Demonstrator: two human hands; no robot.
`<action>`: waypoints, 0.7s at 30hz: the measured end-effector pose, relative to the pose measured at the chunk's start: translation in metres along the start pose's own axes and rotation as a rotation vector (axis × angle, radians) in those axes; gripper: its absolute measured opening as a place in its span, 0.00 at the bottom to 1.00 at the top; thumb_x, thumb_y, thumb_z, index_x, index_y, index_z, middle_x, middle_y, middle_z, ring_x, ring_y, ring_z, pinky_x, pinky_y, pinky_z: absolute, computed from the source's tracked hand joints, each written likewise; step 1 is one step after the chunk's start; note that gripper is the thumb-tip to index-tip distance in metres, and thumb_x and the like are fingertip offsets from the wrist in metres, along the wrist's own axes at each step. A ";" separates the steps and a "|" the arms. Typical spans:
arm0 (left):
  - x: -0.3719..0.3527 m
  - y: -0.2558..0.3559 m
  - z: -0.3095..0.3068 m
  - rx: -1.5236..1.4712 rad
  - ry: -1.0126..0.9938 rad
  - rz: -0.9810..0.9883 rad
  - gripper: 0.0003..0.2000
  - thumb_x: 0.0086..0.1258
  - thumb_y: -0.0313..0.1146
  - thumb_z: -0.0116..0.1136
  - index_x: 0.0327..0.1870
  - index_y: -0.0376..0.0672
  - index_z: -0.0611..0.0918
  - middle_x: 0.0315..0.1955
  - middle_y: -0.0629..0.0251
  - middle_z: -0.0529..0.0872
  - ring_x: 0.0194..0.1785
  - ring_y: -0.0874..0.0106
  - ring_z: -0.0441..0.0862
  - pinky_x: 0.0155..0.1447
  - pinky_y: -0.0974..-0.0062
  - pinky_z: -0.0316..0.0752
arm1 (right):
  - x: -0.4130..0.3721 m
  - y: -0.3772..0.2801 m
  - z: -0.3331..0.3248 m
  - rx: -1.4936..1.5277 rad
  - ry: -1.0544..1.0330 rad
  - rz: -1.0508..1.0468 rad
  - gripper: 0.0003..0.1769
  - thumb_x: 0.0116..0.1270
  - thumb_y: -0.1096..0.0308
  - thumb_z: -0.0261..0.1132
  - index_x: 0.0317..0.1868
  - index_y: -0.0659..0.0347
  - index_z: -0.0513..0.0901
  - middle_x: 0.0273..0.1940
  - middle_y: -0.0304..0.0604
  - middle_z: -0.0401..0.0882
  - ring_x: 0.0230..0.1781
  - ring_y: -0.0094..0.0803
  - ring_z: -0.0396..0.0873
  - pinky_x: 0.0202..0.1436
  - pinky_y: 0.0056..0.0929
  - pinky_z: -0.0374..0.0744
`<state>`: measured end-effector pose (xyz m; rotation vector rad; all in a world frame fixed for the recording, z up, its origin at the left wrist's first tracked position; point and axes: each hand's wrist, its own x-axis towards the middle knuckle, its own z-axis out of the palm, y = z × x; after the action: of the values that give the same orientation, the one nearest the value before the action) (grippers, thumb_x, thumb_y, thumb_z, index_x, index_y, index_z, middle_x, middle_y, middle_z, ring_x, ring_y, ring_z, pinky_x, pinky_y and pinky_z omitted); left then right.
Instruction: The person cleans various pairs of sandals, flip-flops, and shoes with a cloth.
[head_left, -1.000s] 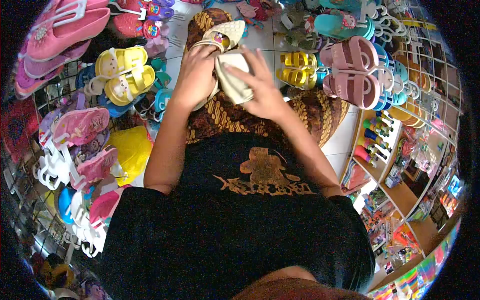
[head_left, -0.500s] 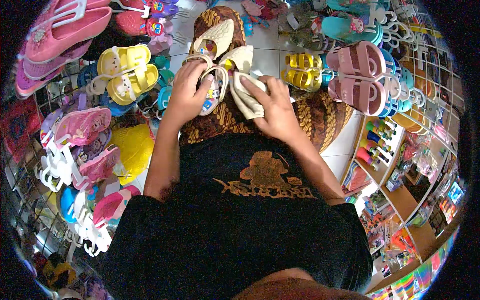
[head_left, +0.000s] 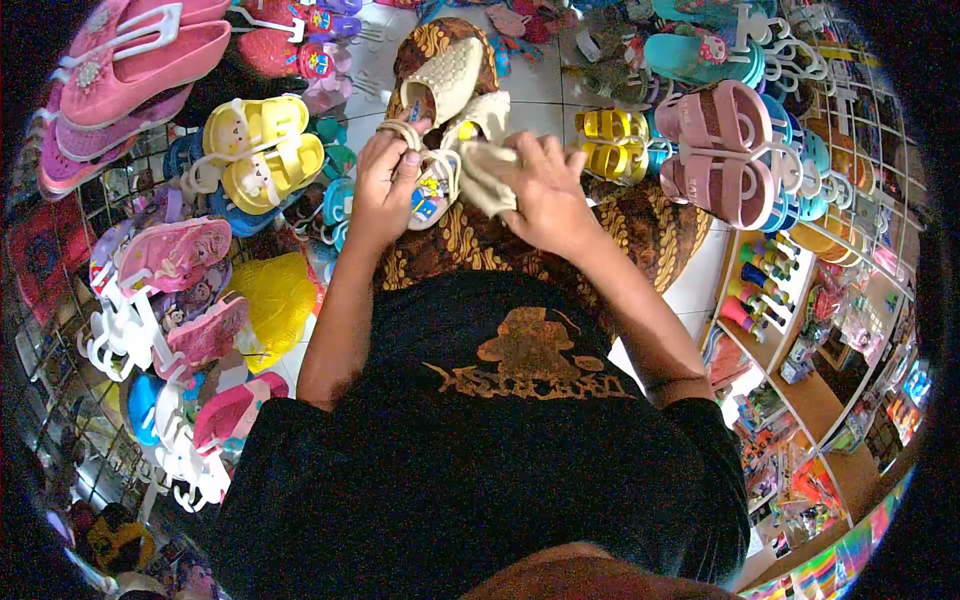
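In front of my chest a pair of cream sandals (head_left: 447, 80) with textured toe straps and thin back straps is held over a brown batik cloth (head_left: 440, 245). The near sandal's insole carries a colourful print. My left hand (head_left: 382, 195) is closed around the back straps at the heel end, thumb on the near side. A folded beige cloth (head_left: 482, 172) is gripped in my right hand (head_left: 548, 198), pressed up beside the near sandal's straps. Motion blurs the cloth and the right fingers.
Yellow sandals (head_left: 262, 155) and pink ballet flats (head_left: 150, 75) hang on the left rack, above pink slippers (head_left: 180, 255). To the right hang mauve sandals (head_left: 715, 155) and small yellow sandals (head_left: 612, 145). A wooden shelf (head_left: 805, 395) with packaged goods stands lower right. White floor tiles (head_left: 530, 80) lie ahead.
My left hand has turned the sandals slightly, with its fingers shifted on the straps. The beige cloth in my right hand has shifted and now blurs with motion. The view has moved slightly.
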<state>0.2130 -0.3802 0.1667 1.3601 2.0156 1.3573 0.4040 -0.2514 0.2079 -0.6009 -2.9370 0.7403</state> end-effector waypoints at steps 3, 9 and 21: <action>-0.002 -0.001 0.003 -0.005 0.005 0.007 0.13 0.76 0.33 0.49 0.48 0.37 0.84 0.48 0.53 0.85 0.54 0.52 0.79 0.60 0.59 0.69 | 0.013 -0.014 0.009 -0.095 0.138 0.115 0.35 0.50 0.63 0.73 0.64 0.42 0.81 0.51 0.43 0.71 0.50 0.42 0.68 0.48 0.43 0.61; -0.005 0.006 0.007 0.066 0.067 0.031 0.14 0.77 0.34 0.47 0.48 0.36 0.84 0.44 0.53 0.85 0.48 0.53 0.79 0.56 0.58 0.70 | 0.017 -0.007 0.002 0.105 0.052 -0.132 0.31 0.51 0.64 0.70 0.61 0.43 0.84 0.51 0.41 0.72 0.49 0.42 0.67 0.48 0.43 0.60; 0.001 0.009 0.004 0.093 0.009 -0.097 0.12 0.78 0.33 0.46 0.43 0.35 0.82 0.40 0.52 0.85 0.45 0.52 0.79 0.54 0.58 0.70 | -0.010 0.019 -0.005 0.550 0.006 0.059 0.28 0.51 0.70 0.67 0.57 0.52 0.84 0.52 0.40 0.74 0.50 0.37 0.73 0.50 0.41 0.71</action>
<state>0.2196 -0.3767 0.1728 1.2779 2.1451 1.2444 0.4205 -0.2380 0.2039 -0.6245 -2.5326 1.4672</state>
